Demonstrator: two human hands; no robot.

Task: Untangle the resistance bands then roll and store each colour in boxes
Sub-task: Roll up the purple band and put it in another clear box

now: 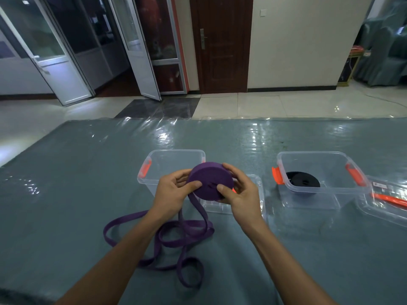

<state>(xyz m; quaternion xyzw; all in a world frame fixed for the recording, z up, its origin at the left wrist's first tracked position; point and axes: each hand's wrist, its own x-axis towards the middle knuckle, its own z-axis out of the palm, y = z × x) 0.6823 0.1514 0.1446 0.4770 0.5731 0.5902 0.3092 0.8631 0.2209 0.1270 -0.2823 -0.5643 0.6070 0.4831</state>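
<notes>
Purple resistance band roll [210, 180]: matt, fabric-like, with fine ridges across its wound face. Black band roll [302, 182]: matt; texture too small to tell. Left box [176, 151] and right box [319, 153]: clear, smooth, glossy plastic with opaque orange plastic latches [276, 178]. Table cover [77, 183]: grey-green cloth under wrinkled, glossy clear film. Floor tiles [286, 104]: polished, reflective. Door [220, 62]: dark varnished wood, with a metal handle [202, 38].

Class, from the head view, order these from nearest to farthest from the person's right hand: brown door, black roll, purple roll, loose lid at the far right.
1. The purple roll: gripped by the right hand itself.
2. The black roll: in the clear box to the right.
3. The loose lid: farther right, beside that box.
4. The brown door: far across the room, straight ahead.
</notes>
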